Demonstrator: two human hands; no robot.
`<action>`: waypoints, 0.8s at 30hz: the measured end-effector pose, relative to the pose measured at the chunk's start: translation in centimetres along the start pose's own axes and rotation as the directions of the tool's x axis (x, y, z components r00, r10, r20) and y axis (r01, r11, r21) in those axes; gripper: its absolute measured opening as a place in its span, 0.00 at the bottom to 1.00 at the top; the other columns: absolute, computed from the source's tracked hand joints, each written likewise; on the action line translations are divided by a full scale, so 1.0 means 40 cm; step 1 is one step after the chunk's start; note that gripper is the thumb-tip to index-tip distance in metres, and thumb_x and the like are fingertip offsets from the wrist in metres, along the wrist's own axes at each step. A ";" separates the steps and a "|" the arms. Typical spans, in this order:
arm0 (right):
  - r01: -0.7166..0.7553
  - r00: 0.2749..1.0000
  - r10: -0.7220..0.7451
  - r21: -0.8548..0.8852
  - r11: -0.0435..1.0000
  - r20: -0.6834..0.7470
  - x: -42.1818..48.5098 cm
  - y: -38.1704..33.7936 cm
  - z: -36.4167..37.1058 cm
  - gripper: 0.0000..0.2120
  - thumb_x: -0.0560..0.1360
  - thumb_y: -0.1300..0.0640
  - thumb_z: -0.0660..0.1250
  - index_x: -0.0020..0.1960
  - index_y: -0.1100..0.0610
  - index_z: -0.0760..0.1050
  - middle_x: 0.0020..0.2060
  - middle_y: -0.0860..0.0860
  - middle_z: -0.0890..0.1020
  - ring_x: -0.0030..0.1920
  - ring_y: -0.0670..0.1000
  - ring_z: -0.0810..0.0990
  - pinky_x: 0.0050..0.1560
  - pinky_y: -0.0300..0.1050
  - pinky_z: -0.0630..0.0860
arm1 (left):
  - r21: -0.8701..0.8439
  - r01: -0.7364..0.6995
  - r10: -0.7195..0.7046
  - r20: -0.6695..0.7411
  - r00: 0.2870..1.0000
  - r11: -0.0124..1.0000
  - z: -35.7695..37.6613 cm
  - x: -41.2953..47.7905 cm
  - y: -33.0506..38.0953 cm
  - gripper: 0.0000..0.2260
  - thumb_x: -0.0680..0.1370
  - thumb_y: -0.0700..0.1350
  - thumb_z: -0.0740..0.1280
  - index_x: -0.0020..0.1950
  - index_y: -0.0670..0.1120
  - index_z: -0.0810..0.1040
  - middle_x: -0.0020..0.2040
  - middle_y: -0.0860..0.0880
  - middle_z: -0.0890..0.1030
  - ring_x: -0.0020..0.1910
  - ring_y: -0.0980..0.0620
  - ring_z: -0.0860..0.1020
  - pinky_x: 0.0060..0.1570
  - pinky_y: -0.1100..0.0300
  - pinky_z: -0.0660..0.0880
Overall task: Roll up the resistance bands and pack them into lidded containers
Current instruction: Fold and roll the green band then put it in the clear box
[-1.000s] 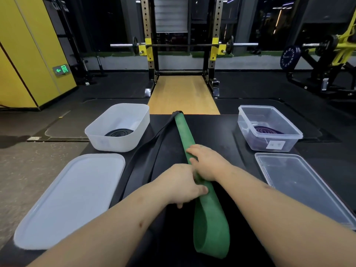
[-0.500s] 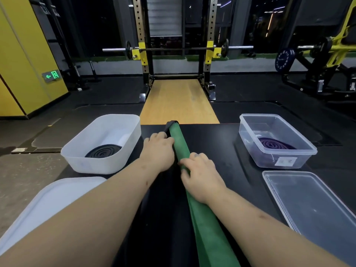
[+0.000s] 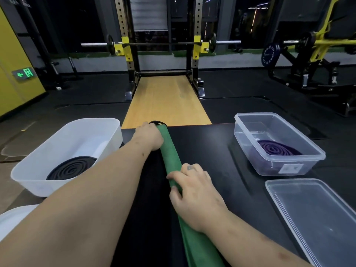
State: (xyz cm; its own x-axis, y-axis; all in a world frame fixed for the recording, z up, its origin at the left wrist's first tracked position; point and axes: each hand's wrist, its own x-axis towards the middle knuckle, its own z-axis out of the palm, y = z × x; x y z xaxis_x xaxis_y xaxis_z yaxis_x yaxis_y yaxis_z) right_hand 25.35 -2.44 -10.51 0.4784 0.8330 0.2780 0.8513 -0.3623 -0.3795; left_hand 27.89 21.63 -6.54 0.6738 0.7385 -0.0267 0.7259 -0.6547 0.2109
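**Green band laid out on the tabletop, both hands on it**

Dim gym out back: squat rack [image 3: 125, 45] with a barbell [image 3: 163, 43] racked across it, wooden platform [image 3: 165, 101] running up to it, yellow wall [image 3: 11, 64] and a green exit sign [image 3: 24, 74] off to the left. Up close, a black tabletop [image 3: 212, 151].

Got a green band [image 3: 171, 157] laid flat down the middle, running from the near edge straight out to the far edge. Also a black band [image 3: 146, 209] under it and just to its left, with a looped end poking out at the far edge.

Left hand [image 3: 149, 136] way out at the far end, back of the hand up, right where the two bands meet. Can't tell the grip there, with the fingers hidden past the knuckles. Right hand [image 3: 192, 191] about halfway along the green band, grip closed on it, fingers [image 3: 192, 171] curled over the top toward its left edge.

On the left, a white container [image 3: 32, 182] with a rolled black band [image 3: 72, 167] lying flat in the bottom. On the right, a clear container [image 3: 265, 166] holding a rolled purple band [image 3: 275, 148] the same way. Both open-topped. Clear lid [image 3: 317, 218] flat on the tabletop, just on the near side of the clear container. White lid [image 3: 13, 220] down in the near left corner, only partly in frame.
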 end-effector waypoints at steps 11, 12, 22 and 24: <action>0.006 1.000 -0.006 -0.005 1.000 -0.016 0.000 -0.002 0.007 0.23 0.76 0.45 0.50 0.64 0.44 0.76 0.51 0.40 0.68 0.58 0.48 0.67 0.64 0.46 0.68 | 0.060 0.254 -0.253 -0.015 0.967 0.965 0.002 -0.044 -0.015 0.32 0.77 0.50 0.60 0.79 0.38 0.59 0.80 0.42 0.55 0.75 0.38 0.60 0.72 0.45 0.61; 0.004 1.000 -0.004 -0.007 1.000 -0.010 0.000 -0.001 0.007 0.23 0.76 0.45 0.49 0.65 0.44 0.76 0.51 0.39 0.66 0.58 0.47 0.67 0.64 0.46 0.67 | 0.127 0.212 -0.208 -0.043 0.977 0.969 -0.001 -0.048 -0.008 0.30 0.77 0.50 0.60 0.78 0.40 0.64 0.81 0.42 0.53 0.76 0.38 0.58 0.73 0.43 0.59; -0.018 0.999 0.018 -0.013 1.000 -0.031 -0.006 -0.011 0.001 0.25 0.74 0.45 0.49 0.63 0.45 0.77 0.49 0.41 0.66 0.54 0.48 0.67 0.61 0.46 0.69 | 0.190 -0.088 0.096 -0.037 0.995 0.978 0.033 -0.114 0.062 0.14 0.81 0.45 0.60 0.61 0.41 0.78 0.57 0.42 0.78 0.57 0.41 0.77 0.52 0.52 0.75; -0.042 0.999 0.042 -0.015 0.999 -0.018 -0.007 -0.012 -0.004 0.21 0.75 0.45 0.51 0.61 0.46 0.77 0.49 0.42 0.67 0.54 0.48 0.66 0.61 0.46 0.69 | 0.026 -0.005 0.006 -0.045 0.999 1.000 0.029 -0.111 0.075 0.15 0.82 0.51 0.61 0.54 0.40 0.78 0.46 0.44 0.78 0.47 0.43 0.78 0.39 0.57 0.72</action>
State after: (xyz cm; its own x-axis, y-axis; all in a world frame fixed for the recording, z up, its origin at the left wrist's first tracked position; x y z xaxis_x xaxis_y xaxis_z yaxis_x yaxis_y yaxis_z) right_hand 24.83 -2.57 -10.28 0.5176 0.8094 0.2775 0.8334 -0.4034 -0.3778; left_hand 27.24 16.22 -6.94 0.6710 0.7412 0.0190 0.7261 -0.6621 0.1856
